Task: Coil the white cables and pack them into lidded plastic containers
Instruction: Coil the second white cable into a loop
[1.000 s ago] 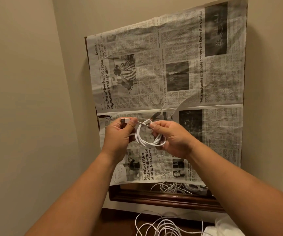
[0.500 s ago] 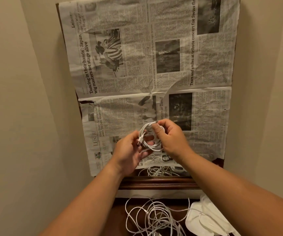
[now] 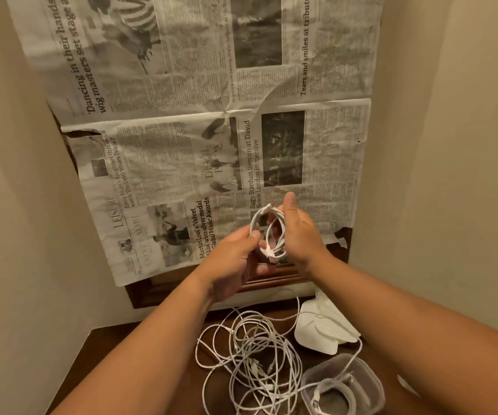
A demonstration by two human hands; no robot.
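A small coil of white cable (image 3: 267,230) is held up in front of the newspaper. My left hand (image 3: 235,265) pinches its left side and lower end near a connector. My right hand (image 3: 300,232) holds the coil's right side, thumb raised. Below on the dark wooden surface lies a loose tangle of white cables (image 3: 253,360). A clear plastic container (image 3: 361,372) stands at the lower right with a coiled cable inside it and no lid on. White lids (image 3: 322,330) lie stacked behind the container.
A newspaper sheet (image 3: 199,121) covers a dark wood-framed panel (image 3: 140,295) against the back wall. Beige walls (image 3: 17,235) close in on both sides of the narrow wooden surface (image 3: 122,354). A white scrap (image 3: 406,384) lies at the right edge.
The view has tilted down, so the container, lids and cable tangle now show. Both hands have moved lower with the coil, and the left hand now holds the coil instead of pulling the plug end.
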